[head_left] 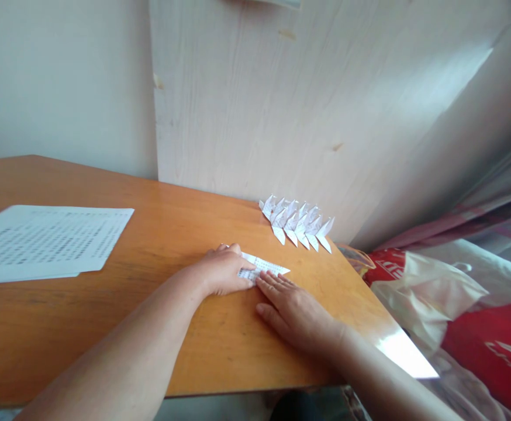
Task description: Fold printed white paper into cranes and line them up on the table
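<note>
A small piece of folded printed paper (268, 266) lies on the wooden table, its pointed end towards the right. My left hand (224, 272) grips the paper's left part, thumb in front and fingers behind, hiding that end. Flat beside it, my right hand (297, 310) has its fingers stretched out, the fingertips pressing on the paper's near edge. Beyond both hands, several folded white paper pieces (300, 223) stand in overlapping rows near the table's back right edge.
Printed sheets (58, 240) lie stacked at the left of the table (159, 234). A pale wooden panel (247, 117) rises behind it. Past the right edge are a white plastic bag (435, 286) and a red bag (496, 351). Light glares on the front right corner.
</note>
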A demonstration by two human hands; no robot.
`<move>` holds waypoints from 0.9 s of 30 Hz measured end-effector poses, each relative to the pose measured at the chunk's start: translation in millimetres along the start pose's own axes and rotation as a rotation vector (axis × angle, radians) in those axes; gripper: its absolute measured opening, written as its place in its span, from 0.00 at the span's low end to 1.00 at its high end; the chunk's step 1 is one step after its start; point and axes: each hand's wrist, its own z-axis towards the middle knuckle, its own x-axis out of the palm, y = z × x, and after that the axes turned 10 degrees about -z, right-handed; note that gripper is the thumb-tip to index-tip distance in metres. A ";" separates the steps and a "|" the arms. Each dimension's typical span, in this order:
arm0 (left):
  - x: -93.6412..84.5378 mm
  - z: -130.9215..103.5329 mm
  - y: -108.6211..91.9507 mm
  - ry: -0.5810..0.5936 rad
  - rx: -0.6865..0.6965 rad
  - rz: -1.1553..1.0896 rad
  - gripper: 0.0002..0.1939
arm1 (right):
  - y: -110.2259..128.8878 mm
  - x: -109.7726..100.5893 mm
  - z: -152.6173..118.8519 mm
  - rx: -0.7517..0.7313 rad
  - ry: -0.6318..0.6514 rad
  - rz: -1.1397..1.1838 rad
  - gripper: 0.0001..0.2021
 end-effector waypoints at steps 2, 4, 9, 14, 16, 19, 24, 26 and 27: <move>0.4 0.6 0.5 0.007 -0.012 -0.001 0.25 | 0.0 3.2 0.4 0.008 0.024 -0.014 0.31; 0.2 1.4 0.9 0.020 -0.023 -0.003 0.25 | -1.4 5.3 0.5 0.006 0.036 -0.028 0.32; -2.2 3.2 2.0 0.057 -0.028 -0.005 0.20 | -1.9 3.7 0.3 0.006 0.038 -0.011 0.33; -4.8 2.5 1.1 0.078 -0.034 -0.002 0.21 | -0.5 1.9 -2.1 0.017 0.034 -0.002 0.35; -5.0 1.5 -0.2 0.071 -0.034 -0.006 0.21 | -1.0 2.7 -2.7 0.012 0.027 0.008 0.36; -4.6 0.2 -2.5 0.059 -0.041 -0.011 0.24 | -1.7 4.0 -2.8 -0.003 0.014 0.027 0.36; -3.7 0.7 -2.8 0.055 -0.042 -0.027 0.25 | -1.0 2.8 -3.1 0.003 0.029 0.021 0.38; -3.4 1.3 -1.4 0.057 -0.022 -0.030 0.23 | -0.7 2.1 -3.7 0.000 0.035 0.020 0.39; -3.3 1.6 -0.7 0.058 -0.018 -0.031 0.23 | -0.6 1.9 -4.0 -0.004 0.037 0.019 0.40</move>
